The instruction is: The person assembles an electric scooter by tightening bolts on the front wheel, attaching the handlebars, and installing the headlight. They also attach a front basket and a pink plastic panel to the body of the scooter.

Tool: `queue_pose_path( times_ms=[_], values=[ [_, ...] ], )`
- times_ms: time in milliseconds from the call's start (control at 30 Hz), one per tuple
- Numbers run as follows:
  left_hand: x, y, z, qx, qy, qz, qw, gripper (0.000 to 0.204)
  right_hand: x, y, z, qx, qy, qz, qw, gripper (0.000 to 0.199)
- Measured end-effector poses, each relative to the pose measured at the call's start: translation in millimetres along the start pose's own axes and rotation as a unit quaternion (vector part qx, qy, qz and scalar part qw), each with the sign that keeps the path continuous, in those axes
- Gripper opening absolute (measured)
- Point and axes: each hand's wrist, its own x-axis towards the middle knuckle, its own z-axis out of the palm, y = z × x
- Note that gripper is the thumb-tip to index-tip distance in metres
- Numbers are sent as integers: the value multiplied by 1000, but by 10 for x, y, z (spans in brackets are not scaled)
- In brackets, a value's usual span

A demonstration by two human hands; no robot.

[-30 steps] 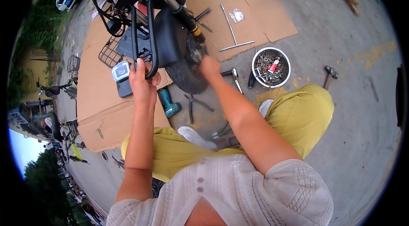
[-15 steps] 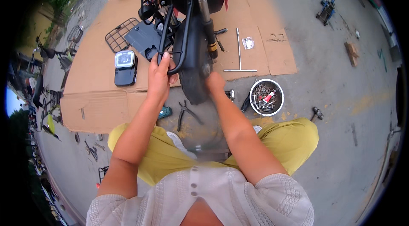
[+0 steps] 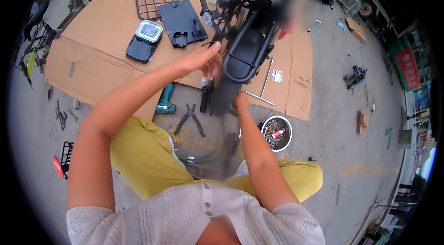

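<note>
The front end of a partly stripped electric bike stands before me, with its black tubular front bracket (image 3: 244,60) above the dark front wheel (image 3: 225,97). My left hand (image 3: 203,61) is just left of the bracket, fingers apart and partly bent, gripping nothing I can see. On the wheel's right side my right hand (image 3: 239,101) is closed low down by the axle area; its fingertips and anything in them are hidden. Between my knees and the wheel lie black-handled pliers (image 3: 189,120). A teal power drill (image 3: 165,100) rests left of them.
Cardboard (image 3: 99,67) covers the ground ahead, bearing a headlight unit (image 3: 149,32), a black panel (image 3: 182,23), a wire rack (image 3: 156,4) and a T-handle wrench (image 3: 267,78). Right of my right forearm stands a bowl of bolts (image 3: 290,137). Farther right are a blue jack (image 3: 355,77) and a wooden block (image 3: 362,122).
My left hand has come off the black bracket. The bike's front now leans farther right in view, and the whole view has shifted. My right hand stays low by the wheel.
</note>
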Motion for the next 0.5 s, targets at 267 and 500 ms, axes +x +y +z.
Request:
queue_pose_path(
  times_ms=[267,500],
  values=[
    [651,-584,-1206,203,202,1,958,55,-335,-86,-1254,-121,-284,-152,939,47],
    [1531,-1105,-1076,345,113,97,927,71,-982,-831,-2290,-8,-316,-37,948,36]
  ],
)
